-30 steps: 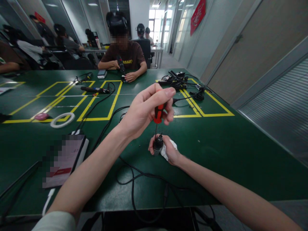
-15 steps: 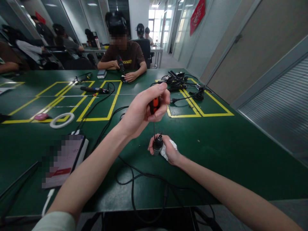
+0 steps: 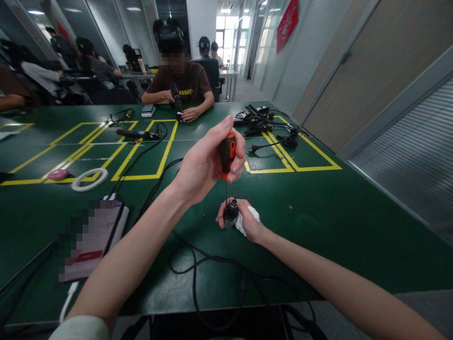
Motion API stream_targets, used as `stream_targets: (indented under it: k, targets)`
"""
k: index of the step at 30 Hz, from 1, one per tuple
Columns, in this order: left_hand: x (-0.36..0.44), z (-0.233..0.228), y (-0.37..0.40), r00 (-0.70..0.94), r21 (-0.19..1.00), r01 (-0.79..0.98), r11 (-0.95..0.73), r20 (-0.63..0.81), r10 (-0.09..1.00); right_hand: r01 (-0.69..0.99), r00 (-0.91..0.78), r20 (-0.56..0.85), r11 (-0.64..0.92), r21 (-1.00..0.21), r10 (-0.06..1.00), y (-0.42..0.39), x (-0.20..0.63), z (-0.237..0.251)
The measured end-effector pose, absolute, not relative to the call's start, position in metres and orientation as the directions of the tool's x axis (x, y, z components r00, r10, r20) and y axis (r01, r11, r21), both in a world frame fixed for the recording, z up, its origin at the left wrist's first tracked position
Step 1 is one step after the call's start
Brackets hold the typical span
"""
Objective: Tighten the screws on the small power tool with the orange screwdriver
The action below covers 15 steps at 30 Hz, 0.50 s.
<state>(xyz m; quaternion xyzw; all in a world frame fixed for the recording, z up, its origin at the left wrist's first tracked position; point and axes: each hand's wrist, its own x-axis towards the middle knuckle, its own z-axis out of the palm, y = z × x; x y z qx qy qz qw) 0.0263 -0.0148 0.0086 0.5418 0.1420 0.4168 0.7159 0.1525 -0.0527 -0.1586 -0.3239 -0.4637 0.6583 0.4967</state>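
My left hand (image 3: 212,163) is closed around the orange-and-black handle of a screwdriver (image 3: 227,153), held upright with its thin shaft pointing down. Below it, my right hand (image 3: 249,221) grips a black cylindrical tool (image 3: 230,212) with a narrow stepped metal-looking end facing up. The shaft reaches down to the rim of this cylinder; exactly where its tip sits is hidden. A crumpled white tissue (image 3: 241,225) is pressed between my right palm and the cylinder.
A black cable (image 3: 212,257) loops over the green table near me. At left lie a phone (image 3: 94,241), a white tape ring (image 3: 89,179) and a pink object (image 3: 58,174). Black cables (image 3: 260,118) are heaped at the far right. A co-worker (image 3: 179,80) sits opposite, holding a tool.
My left fingers have shifted on the screwdriver handle, so more of its orange and black shows. My right hand keeps its hold on the cylinder. The view has moved slightly.
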Motion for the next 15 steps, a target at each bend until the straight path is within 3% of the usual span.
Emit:
stream_targets:
  k: [8,15]
  targets:
    - [0.0283,0.0087,-0.0189,0.515,0.832,-0.554,-0.002,0.345,0.785,-0.343,-0.269,0.059,-0.039,-0.938,0.961,-0.0533,0.1536,-0.1565]
    - [0.0256,0.0089,-0.0155,0.56,0.837,-0.538,0.101,0.265,0.785,-0.288,-0.241,0.099,0.027,-0.957,0.966,-0.0534,0.1579,-0.1536]
